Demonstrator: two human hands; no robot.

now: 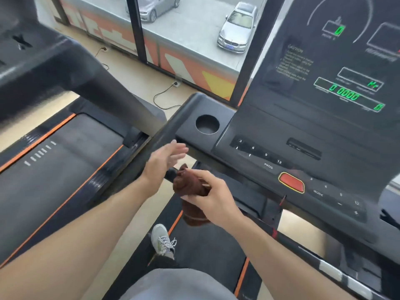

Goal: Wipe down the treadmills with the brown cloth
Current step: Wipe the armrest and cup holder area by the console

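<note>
Viewpoint: head-worn, wide-angle, one view only.
Direction: forward and down over the treadmill console [303, 148].
Proximity: close; both forearms fill the lower frame.

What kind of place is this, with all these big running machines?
Probably a gym. Two treadmills stand side by side: one with a lit console and red stop button, another belt beside it, by a window overlooking parked cars.

Left hand [167, 158] flat, right hand [213, 191] clenched
</note>
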